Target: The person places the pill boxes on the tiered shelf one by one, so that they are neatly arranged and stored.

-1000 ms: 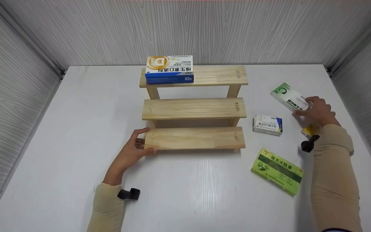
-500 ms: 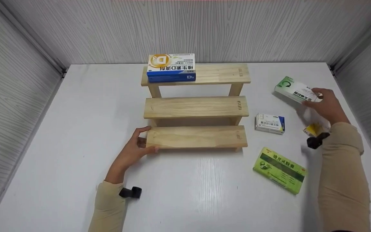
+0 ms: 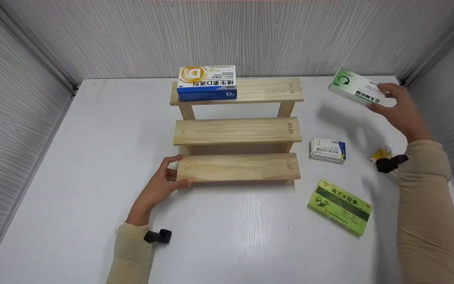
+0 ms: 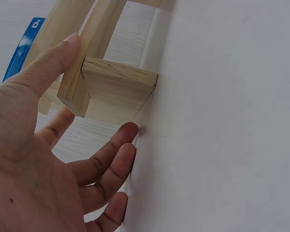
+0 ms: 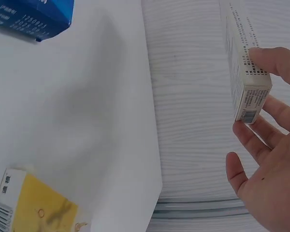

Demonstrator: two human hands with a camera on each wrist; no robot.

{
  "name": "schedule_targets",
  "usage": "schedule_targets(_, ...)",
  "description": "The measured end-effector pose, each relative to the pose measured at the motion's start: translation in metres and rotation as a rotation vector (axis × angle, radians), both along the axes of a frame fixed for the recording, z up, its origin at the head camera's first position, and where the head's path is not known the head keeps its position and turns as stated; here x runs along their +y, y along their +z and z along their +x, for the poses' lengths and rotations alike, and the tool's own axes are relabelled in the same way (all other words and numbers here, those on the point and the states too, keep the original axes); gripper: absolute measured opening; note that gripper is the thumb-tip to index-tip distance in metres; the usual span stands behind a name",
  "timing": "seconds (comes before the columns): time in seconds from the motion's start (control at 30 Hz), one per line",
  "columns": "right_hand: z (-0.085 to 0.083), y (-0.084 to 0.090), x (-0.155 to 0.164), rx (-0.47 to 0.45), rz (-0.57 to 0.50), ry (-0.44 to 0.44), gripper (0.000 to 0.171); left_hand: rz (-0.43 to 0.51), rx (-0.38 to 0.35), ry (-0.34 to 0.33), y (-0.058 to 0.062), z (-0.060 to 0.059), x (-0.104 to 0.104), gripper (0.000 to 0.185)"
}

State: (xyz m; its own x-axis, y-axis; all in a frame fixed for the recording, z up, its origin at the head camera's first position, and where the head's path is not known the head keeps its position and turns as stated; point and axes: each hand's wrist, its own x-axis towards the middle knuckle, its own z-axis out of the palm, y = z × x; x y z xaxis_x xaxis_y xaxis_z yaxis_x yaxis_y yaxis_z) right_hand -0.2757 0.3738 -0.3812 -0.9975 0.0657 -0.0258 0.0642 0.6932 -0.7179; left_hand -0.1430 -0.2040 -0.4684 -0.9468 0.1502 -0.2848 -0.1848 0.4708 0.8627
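Soft, even light covers the white table (image 3: 73, 197), with pale, streaky glare in its near middle. A soft-edged shadow falls on the near side of the held box (image 3: 357, 87), at right. A faint pink streak tops the far wall (image 3: 227, 39); the left wrist view is dimmer, greyer

Table (image 3: 231, 236) has a rack (image 3: 237, 131) by left hand (image 3: 157, 188), D3 box (image 3: 207, 83) up top; white box (image 3: 327, 150), yellow box (image 3: 377, 155), green box (image 3: 339, 208) nearer right hand (image 3: 402, 112).
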Motion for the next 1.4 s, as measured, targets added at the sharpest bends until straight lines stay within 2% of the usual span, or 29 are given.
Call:
schedule_targets(0.23,-0.002,0.020,-0.021,0.048,0.033,0.070,0.060,-0.026,-0.007,-0.003,0.001,-0.002,0.000,0.080)
schedule_targets(0.3,-0.001,0.026,-0.027,0.057,0.030,0.096,0.059,-0.009,-0.017,0.000,0.003,-0.001,0.000,0.080)
schedule_targets(0.5,0.003,0.049,-0.050,0.063,-0.019,0.182,0.057,0.019,-0.040,0.008,0.030,0.010,0.009,0.077)
schedule_targets(0.57,0.003,0.055,-0.059,0.071,-0.031,0.225,0.057,0.009,-0.032,0.003,0.033,0.011,0.010,0.076)
schedule_targets(0.8,0.002,0.063,-0.089,0.094,-0.019,0.357,0.059,0.007,-0.038,0.020,0.004,0.001,0.001,0.082)
schedule_targets(0.87,0.000,0.064,-0.099,0.088,-0.002,0.383,0.061,0.000,-0.029,0.019,0.001,0.001,0.000,0.083)
schedule_targets(1.03,-0.005,0.067,-0.122,0.077,0.031,0.438,0.063,-0.009,-0.010,0.017,-0.001,0.000,0.001,0.084)
schedule_targets(1.4,-0.017,0.065,-0.153,0.051,0.031,0.490,0.062,-0.035,-0.023,0.027,0.000,0.000,0.002,0.084)
